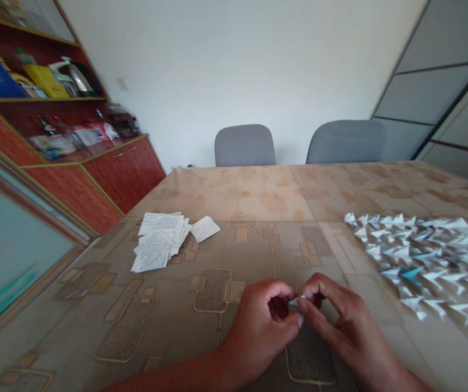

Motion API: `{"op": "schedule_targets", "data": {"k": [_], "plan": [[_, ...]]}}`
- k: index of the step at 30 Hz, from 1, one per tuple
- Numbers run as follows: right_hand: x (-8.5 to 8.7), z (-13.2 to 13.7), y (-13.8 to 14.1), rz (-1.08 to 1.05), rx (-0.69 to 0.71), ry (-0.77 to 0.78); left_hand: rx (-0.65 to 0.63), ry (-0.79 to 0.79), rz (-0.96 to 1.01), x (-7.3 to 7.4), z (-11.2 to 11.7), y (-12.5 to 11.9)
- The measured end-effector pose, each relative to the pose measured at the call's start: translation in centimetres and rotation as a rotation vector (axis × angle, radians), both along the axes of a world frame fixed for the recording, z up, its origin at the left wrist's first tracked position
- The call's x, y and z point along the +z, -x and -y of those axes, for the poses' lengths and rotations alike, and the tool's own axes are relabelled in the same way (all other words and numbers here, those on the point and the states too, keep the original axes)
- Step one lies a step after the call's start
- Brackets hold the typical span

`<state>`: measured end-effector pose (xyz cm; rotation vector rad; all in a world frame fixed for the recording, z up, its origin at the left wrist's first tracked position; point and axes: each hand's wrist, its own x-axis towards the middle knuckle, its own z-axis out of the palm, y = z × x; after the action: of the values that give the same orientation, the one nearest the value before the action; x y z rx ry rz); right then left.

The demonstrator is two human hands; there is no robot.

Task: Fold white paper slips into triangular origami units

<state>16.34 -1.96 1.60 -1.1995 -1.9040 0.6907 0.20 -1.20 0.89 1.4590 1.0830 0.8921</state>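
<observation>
Between my two hands, just above the near part of the table, is a small folded piece of paper [295, 306], mostly covered by fingers. My left hand [262, 324] pinches it from the left, thumb and forefinger closed. From the right, my right hand [340, 318] grips its edge with thumb and fingertips. Over to the left lies a loose pile of printed paper squares [158, 245], with one paper square [205, 228] apart at its right. Rows of folded paper pieces [417, 250] with pointed tips stand on the right side.
The patterned tablecloth [242, 196] covers the table. Two grey chairs [244, 145] stand behind its far edge. At the left are a reddish cabinet [115, 169] and shelves with a kettle [79, 79] and bottles. Grey panelled doors [433, 87] stand at the right.
</observation>
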Motion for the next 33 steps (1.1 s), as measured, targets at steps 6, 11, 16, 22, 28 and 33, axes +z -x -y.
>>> {"op": "schedule_targets", "data": {"k": [6, 11, 16, 22, 28, 33], "plan": [[-0.19, -0.58, -0.41, -0.135, 0.008, 0.127, -0.022, 0.162, 0.224, -0.24, -0.52, 0.24], [-0.32, -0.9, -0.42, -0.267, -0.009, 0.222, 0.026, 0.131, 0.244, -0.13, -0.9, 0.33], [-0.21, -0.67, -0.07, -0.332, 0.021, 0.261, 0.033, 0.091, 0.167, -0.17, -0.62, 0.33], [-0.73, -0.23, -0.06, -0.163, -0.022, 0.172, 0.063, -0.044, -0.009, -0.05, -0.18, 0.09], [-1.01, -0.48, -0.11, -0.145, -0.058, 0.159, -0.004, 0.067, 0.084, -0.51, -0.34, 0.12], [-0.68, -0.83, -0.53, -0.34, 0.005, 0.336, 0.072, 0.123, 0.23, -0.7, -0.95, 0.38]]}}
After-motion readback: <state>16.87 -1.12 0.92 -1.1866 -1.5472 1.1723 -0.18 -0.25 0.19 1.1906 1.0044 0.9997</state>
